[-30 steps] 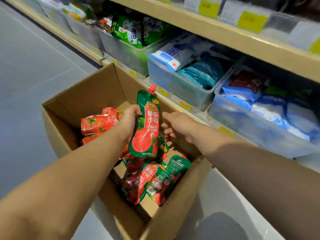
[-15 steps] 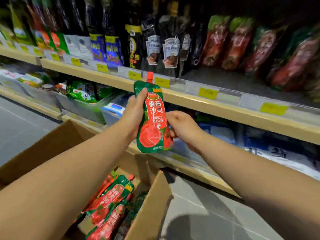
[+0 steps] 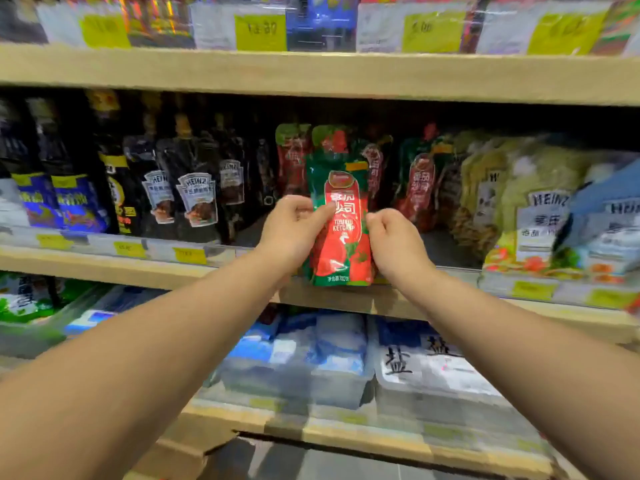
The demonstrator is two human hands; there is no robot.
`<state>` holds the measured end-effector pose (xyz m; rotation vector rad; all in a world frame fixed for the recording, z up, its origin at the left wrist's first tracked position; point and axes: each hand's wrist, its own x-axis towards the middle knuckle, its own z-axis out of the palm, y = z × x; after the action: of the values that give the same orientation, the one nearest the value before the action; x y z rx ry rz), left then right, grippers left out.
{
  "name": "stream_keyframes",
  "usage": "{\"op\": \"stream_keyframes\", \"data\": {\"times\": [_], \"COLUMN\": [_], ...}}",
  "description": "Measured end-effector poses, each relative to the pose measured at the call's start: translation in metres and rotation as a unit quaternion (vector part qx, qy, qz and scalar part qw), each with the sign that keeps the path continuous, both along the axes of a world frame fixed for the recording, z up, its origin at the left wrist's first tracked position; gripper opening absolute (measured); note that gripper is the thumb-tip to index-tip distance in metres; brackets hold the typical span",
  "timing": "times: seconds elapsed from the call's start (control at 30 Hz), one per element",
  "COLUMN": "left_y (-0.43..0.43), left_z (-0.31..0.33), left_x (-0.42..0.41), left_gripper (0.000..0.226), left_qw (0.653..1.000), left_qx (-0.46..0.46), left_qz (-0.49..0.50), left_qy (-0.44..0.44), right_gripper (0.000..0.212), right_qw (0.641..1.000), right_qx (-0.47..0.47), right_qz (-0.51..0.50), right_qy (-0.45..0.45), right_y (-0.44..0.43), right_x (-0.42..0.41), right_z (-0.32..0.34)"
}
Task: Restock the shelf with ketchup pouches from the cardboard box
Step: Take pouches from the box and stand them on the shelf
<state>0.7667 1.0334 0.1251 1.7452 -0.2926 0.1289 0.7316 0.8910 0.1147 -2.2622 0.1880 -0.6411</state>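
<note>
A green and red ketchup pouch [image 3: 341,220] stands upright at the front edge of the middle shelf [image 3: 104,268]. My left hand [image 3: 292,228] grips its left side and my right hand [image 3: 394,244] grips its right side. Behind it, more ketchup pouches [image 3: 294,157] stand in a row deeper on the same shelf, and another one [image 3: 417,181] stands to the right. Only a corner flap of the cardboard box [image 3: 194,445] shows at the bottom, under my left forearm.
Dark sauce bottles [image 3: 194,192] fill the middle shelf to the left. Yellow and white Heinz bags [image 3: 540,216] crowd the right. An upper shelf board [image 3: 311,74] runs overhead. Clear bins of blue and white salt bags [image 3: 426,362] sit on the shelf below.
Both hands have lifted the pouch from above the box up to the middle shelf's front edge. My view has tilted up, so the box has almost left the frame.
</note>
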Motion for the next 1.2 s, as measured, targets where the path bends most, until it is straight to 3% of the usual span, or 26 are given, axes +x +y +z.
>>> {"op": "stream_keyframes", "data": {"times": [0.13, 0.37, 0.47, 0.67, 0.8, 0.9, 1.07, 1.2], "left_y": [-0.027, -0.064, -0.070, -0.063, -0.048, -0.048, -0.062, -0.078], "left_z": [0.010, 0.010, -0.008, -0.019, -0.022, -0.025, -0.022, -0.022], "left_x": [0.021, 0.068, 0.070, 0.066, 0.060, 0.059, 0.068, 0.084], "left_gripper": [0.047, 0.045, 0.043, 0.049, 0.049, 0.045, 0.032, 0.031], "left_qw": [0.997, 0.991, 0.995, 0.998, 0.991, 0.982, 0.972, 0.949], "left_qx": [0.050, 0.104, 0.071, 0.045, 0.124, 0.188, 0.235, 0.313], "left_qz": [0.043, 0.082, 0.073, 0.052, 0.052, 0.024, 0.010, -0.014], "left_qy": [-0.039, -0.031, -0.019, -0.013, -0.019, -0.002, -0.031, -0.039], "right_gripper": [0.029, 0.035, 0.031, 0.022, 0.008, 0.019, 0.035, 0.041], "right_qw": [0.999, 0.995, 0.995, 0.994, 0.989, 0.985, 0.982, 0.987], "right_qx": [0.006, -0.042, -0.048, 0.071, 0.118, 0.127, 0.138, 0.097], "right_qz": [-0.037, -0.069, -0.049, -0.024, -0.030, 0.010, -0.021, -0.007], "right_qy": [-0.009, 0.052, 0.078, 0.079, 0.078, 0.114, 0.128, 0.127], "right_y": [-0.027, -0.048, -0.049, -0.050, -0.049, -0.048, -0.048, -0.056], "right_x": [0.026, 0.064, 0.067, 0.066, 0.058, 0.049, 0.068, 0.082], "right_z": [0.015, 0.021, 0.010, 0.008, 0.002, 0.003, 0.011, 0.004]}}
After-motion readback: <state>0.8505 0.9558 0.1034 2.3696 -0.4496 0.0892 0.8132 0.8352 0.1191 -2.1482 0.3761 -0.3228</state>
